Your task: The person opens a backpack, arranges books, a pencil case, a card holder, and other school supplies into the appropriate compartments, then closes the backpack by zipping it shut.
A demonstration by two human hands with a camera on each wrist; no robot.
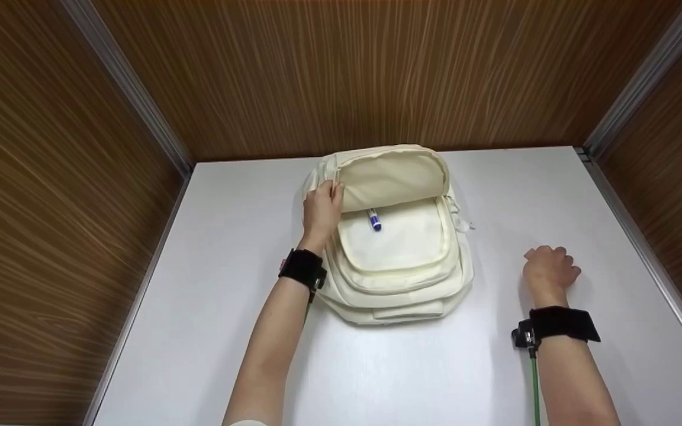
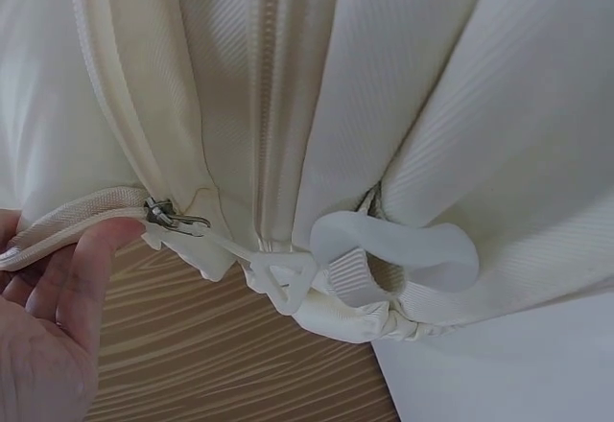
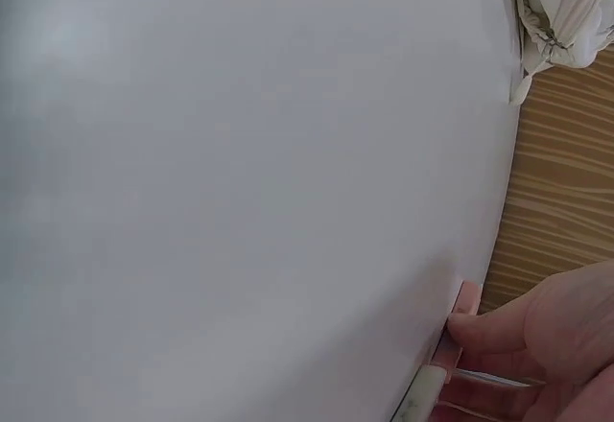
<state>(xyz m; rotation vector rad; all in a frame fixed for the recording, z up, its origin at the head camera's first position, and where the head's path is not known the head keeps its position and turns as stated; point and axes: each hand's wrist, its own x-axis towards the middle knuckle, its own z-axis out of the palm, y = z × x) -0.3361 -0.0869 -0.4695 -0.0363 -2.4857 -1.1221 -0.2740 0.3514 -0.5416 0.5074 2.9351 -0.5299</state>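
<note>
A cream backpack [image 1: 400, 284] lies on the white table, its front pocket unzipped and the flap [image 1: 394, 177] raised. My left hand [image 1: 322, 210] pinches the flap's zippered edge at its left side; the left wrist view shows thumb and fingers on that zipper edge [image 2: 72, 225]. A blue-and-white marker [image 1: 375, 221] lies in the pocket opening, its upper end hidden by the flap. To the right of the backpack, my right hand [image 1: 550, 272] is low over the table. It grips a small pink object [image 3: 467, 299] with a pale part beside it; its kind is unclear.
The white table [image 1: 234, 236] has wood-grain panels [image 1: 317, 77] behind it and on both sides. A white strap and triangular zipper pull [image 2: 285, 278] hang on the backpack's side. A green cable [image 1: 535, 384] runs from the right wrist band.
</note>
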